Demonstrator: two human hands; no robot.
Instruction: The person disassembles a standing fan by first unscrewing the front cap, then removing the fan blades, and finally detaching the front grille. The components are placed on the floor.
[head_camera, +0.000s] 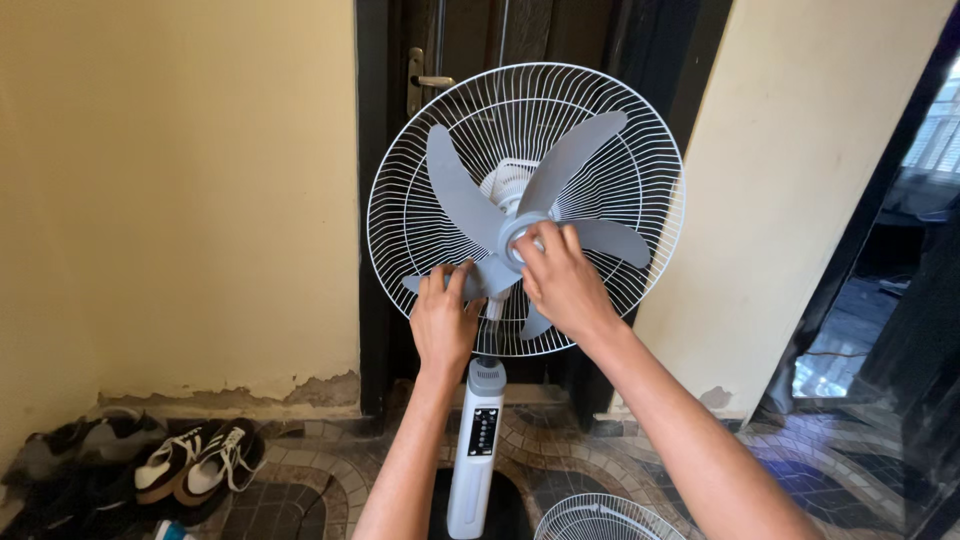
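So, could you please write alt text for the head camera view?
Two bare hands work on a standing fan: the left hand grips a grey blade, the right hand the hub cap, before the white rear grille. Shoes lie at left.

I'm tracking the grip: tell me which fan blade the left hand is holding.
The lower-left blade. The left hand grips its tip; the other blades are free, while the right hand rests on the hub.
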